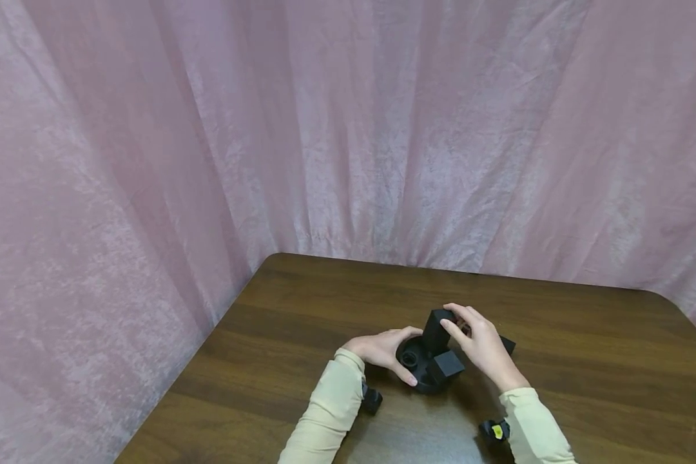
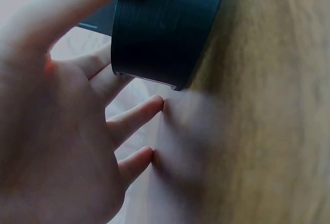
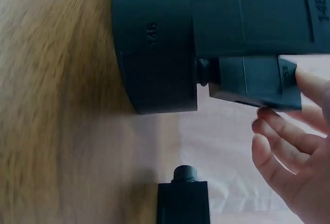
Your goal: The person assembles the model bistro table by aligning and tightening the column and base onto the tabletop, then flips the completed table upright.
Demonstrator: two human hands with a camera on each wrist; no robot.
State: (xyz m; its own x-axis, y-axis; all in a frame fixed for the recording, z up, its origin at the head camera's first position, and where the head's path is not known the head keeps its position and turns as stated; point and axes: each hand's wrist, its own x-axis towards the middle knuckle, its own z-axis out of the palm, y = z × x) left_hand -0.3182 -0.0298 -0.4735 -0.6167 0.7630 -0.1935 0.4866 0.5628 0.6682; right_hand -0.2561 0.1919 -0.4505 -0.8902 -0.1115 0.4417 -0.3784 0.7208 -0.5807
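Note:
A black round base [image 1: 422,387] sits on the table, with a round socket showing on its left part. My left hand [image 1: 383,348] grips its side between thumb and fingers; in the left wrist view, two lower fingertips [image 2: 153,103] touch the tabletop. My right hand [image 1: 480,339] pinches the upper end of a black rectangular block [image 1: 435,332] standing over the base. In the right wrist view, a short stud [image 3: 204,71] shows between this held block [image 3: 252,80] and the base [image 3: 157,44]. Another black block [image 1: 445,366] stands on the base nearer me.
A loose black block [image 1: 507,345] lies beyond my right hand; its round stud [image 3: 184,173] shows in the right wrist view. The brown wooden table [image 1: 301,290] ends at a pink curtain [image 1: 354,129]. Wrist cameras [image 1: 372,399] hang below both sleeves.

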